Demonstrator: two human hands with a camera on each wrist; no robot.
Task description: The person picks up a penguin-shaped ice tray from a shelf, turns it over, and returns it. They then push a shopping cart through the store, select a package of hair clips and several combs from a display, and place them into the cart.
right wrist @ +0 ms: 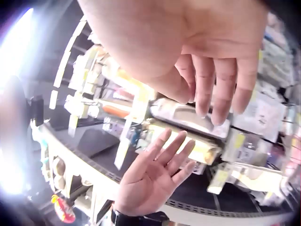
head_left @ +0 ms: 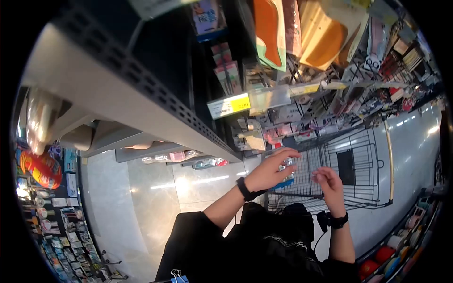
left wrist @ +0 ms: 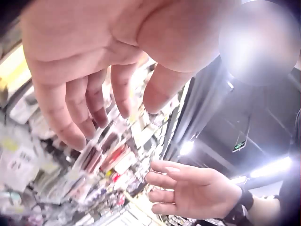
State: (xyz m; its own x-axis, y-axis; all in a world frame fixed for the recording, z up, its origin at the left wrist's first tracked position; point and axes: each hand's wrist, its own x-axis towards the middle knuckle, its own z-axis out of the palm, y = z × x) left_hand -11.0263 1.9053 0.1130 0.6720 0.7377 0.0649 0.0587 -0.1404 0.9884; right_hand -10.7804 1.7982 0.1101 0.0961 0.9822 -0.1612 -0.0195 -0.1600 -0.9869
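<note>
My left hand (head_left: 270, 170) is held in the air above the near end of a wire shopping cart (head_left: 377, 160). Its fingers are relaxed and nothing lies in them. A clear and blue package (head_left: 284, 183) shows partly behind that hand, the rest hidden by it. My right hand (head_left: 331, 188) is raised over the cart too, palm turned inward and fingers loosely bent, holding nothing. The two hands face each other a short way apart. From the left wrist view, the right hand (left wrist: 197, 188) shows straight fingers; the left palm (right wrist: 150, 186) appears spread in the right wrist view.
Hooks of packaged goods (head_left: 302, 111) line the shelf ahead, with a yellow price tag (head_left: 231, 104) on its edge. A grey perforated shelf upright (head_left: 155, 89) runs close on the left. Colourful goods (head_left: 401, 240) fill a low shelf at the right. Shiny tile floor (head_left: 155, 188) lies below.
</note>
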